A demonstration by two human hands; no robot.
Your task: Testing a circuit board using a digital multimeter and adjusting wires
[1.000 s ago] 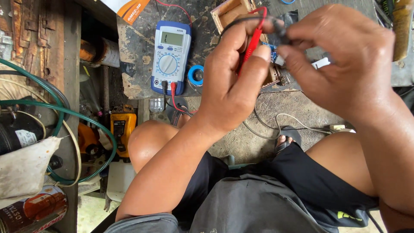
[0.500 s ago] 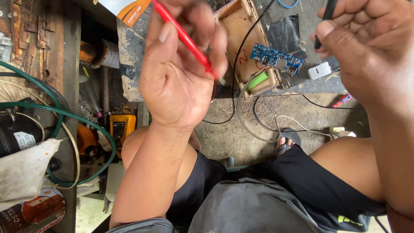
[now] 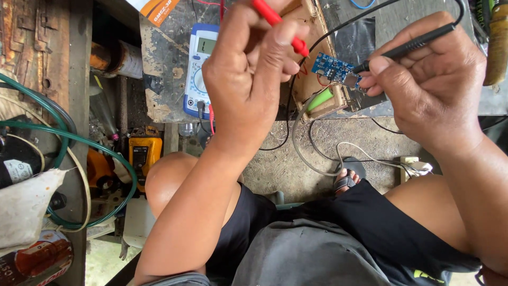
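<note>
Left hand (image 3: 248,79) pinches the light, stiff red probe (image 3: 280,25); right hand (image 3: 428,85) pinches the black probe (image 3: 410,46) by its insulated shaft, tip on the fragile blue circuit board (image 3: 332,68), upper centre.

We have one view only, from a camera worn on the head, facing steeply down over the person's lap and knees. It sits close: the left hand (image 3: 254,79) and right hand (image 3: 434,90) fill the upper frame, above the worn grey bench (image 3: 402,21).
</note>
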